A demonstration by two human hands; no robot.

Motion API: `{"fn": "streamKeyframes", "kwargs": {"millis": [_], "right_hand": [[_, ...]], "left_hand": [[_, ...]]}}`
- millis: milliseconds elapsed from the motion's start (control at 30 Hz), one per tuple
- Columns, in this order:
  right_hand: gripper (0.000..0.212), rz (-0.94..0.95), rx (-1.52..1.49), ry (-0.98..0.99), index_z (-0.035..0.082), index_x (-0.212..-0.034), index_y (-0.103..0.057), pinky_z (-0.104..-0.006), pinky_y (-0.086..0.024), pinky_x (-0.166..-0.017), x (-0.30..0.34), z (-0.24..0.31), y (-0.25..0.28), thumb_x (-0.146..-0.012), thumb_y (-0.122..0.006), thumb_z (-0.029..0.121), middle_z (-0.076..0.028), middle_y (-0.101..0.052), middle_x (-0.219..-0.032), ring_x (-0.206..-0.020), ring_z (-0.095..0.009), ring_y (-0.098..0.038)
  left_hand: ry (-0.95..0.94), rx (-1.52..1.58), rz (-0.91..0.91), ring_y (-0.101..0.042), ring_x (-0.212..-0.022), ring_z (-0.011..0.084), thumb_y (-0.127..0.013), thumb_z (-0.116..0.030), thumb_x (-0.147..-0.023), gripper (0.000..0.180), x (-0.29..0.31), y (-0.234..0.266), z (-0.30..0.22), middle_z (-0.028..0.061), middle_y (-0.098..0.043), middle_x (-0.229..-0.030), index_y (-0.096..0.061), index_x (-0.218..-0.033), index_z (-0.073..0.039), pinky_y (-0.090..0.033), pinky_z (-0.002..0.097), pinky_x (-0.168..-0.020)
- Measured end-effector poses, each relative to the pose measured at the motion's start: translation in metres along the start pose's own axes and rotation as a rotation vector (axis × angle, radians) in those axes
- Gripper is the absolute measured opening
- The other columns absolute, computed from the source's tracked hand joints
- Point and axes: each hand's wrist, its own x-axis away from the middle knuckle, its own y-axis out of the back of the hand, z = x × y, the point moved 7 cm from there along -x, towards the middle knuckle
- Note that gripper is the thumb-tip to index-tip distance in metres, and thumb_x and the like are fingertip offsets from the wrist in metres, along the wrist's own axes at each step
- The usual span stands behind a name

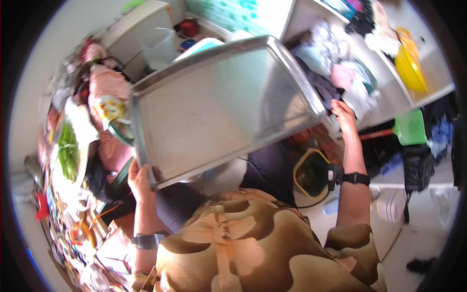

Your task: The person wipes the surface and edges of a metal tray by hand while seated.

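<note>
In the head view, the only one you have, the wide metal tray (204, 117) is up in front of you above your lap, tilted, its raised rim all round. Your left hand (141, 184) is closed on the near left corner; your right hand (344, 116) is at the near right corner, fingers curled, but you cannot tell whether they grip the rim or only sit just beside it. Expect the tray to be stiff and fairly light for its breadth, though awkward to balance; the smooth metal may slip, and a knock would more likely dent it than break it. Take hold by the rim at both short sides, thumbs over the lip, and mind the far right edge, which looks close to the heap of clothes (340, 73).
</note>
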Motion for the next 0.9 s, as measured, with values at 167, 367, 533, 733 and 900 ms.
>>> {"fn": "streamKeyframes", "kwargs": {"millis": [167,367,533,733,900], "right_hand": [[0.034,-0.195,0.240,-0.148,-0.003,-0.096,-0.067,-0.0345,-0.047,-0.074,0.004,-0.158,0.087,-0.084,-0.061,0.028,-0.011,-0.067,-0.086,-0.080,-0.021,-0.062],[0.033,-0.100,0.641,-0.385,0.001,-0.102,-0.068,-0.0413,-0.048,-0.087,0.072,-0.237,0.076,-0.082,-0.059,0.026,-0.019,-0.067,-0.102,-0.099,-0.034,-0.063],[0.043,-0.167,0.898,-0.419,0.009,-0.121,-0.060,-0.0412,-0.046,-0.093,0.090,-0.243,0.061,-0.079,-0.061,0.020,-0.018,-0.064,-0.114,-0.107,-0.035,-0.060],[0.039,0.070,1.129,-0.431,0.011,-0.121,-0.061,-0.0500,-0.041,-0.096,0.085,-0.238,0.037,-0.083,-0.055,0.017,-0.014,-0.062,-0.120,-0.112,-0.033,-0.058],[0.027,0.161,1.278,-0.723,0.016,-0.107,-0.069,-0.0516,-0.040,-0.093,0.131,-0.310,0.096,-0.086,-0.051,0.019,-0.009,-0.064,-0.119,-0.113,-0.029,-0.059]], "left_hand": [[-0.349,-0.463,-0.025,-0.052,-0.117,0.0224,-0.052,0.007,-0.083,0.058,-0.030,0.016,0.004,0.0122,-0.049,-0.133,-0.040,-0.138,-0.004,-0.042,0.0328,-0.097],[-0.684,-0.880,0.098,-0.046,-0.126,0.0251,-0.055,0.002,-0.080,0.050,-0.012,-0.041,-0.044,0.0116,-0.050,-0.135,-0.052,-0.129,-0.003,-0.031,0.0374,-0.108],[-0.664,-0.829,0.216,-0.049,-0.124,0.0225,-0.053,0.004,-0.082,0.039,0.006,-0.077,-0.055,0.0107,-0.056,-0.130,-0.059,-0.121,-0.002,-0.031,0.0355,-0.109],[-0.648,-0.839,0.211,-0.050,-0.123,0.0217,-0.052,0.004,-0.083,0.037,0.010,-0.089,-0.060,0.0094,-0.058,-0.128,-0.061,-0.118,-0.003,-0.033,0.0355,-0.108],[-0.671,-0.898,0.197,-0.051,-0.122,0.0219,-0.052,0.004,-0.084,0.035,0.006,-0.097,-0.064,0.0087,-0.059,-0.127,-0.063,-0.116,-0.004,-0.034,0.0355,-0.108]]}}
